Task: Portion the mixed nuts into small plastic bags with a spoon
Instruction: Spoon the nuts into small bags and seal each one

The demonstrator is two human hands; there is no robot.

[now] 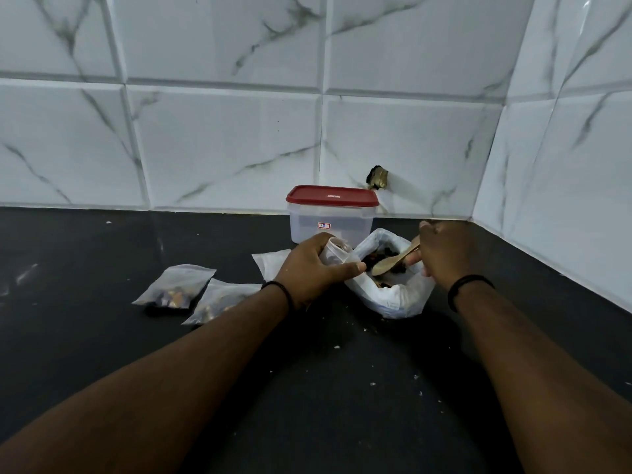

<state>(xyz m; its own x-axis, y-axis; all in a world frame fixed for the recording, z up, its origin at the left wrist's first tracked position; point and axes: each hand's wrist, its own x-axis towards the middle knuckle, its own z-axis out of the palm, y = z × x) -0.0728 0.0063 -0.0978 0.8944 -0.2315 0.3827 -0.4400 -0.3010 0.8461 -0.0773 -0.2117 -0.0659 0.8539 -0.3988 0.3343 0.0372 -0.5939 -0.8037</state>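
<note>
Spoon (393,261) over open nut bag (393,295)

A clear plastic tub (331,222) with a red lid (332,195) stood at the back of my dark counter (342,388), against the marble-look wall tiles (222,142). White crumbs (337,346) dotted the counter.

A wooden spoon (393,262) dips into the open nut bag (393,292), beside a small clear bag (337,253).
</note>
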